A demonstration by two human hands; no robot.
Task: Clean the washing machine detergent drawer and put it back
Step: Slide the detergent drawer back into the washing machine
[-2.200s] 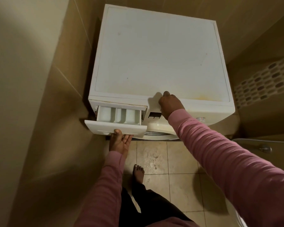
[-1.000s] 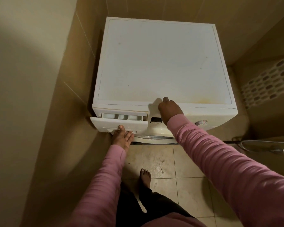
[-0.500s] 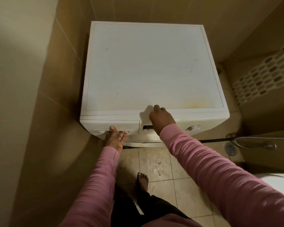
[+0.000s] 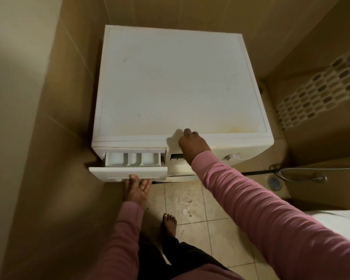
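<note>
The white washing machine [image 4: 180, 87] stands in a tiled corner. Its detergent drawer [image 4: 113, 172] at the front left is pulled partly out, showing three pale compartments. My left hand [image 4: 136, 188] is palm up below the drawer front, thumb on the panel and fingers hooked under its lower edge. My right hand [image 4: 193, 144] rests on the machine's front top edge, just right of the drawer and above the dark display; its fingers are bent against the edge and hold nothing.
A tiled wall stands close on the left of the machine. My bare foot [image 4: 170, 223] is on the floor tiles in front. A floor drain [image 4: 274, 182] and a metal hose [image 4: 301, 174] lie to the right, with a white fixture [image 4: 341, 225] at the lower right.
The drawer slid in until it was shut half a second ago, and now it is pulled partly out again with my left hand on its front. My right hand stayed on the machine's edge.
</note>
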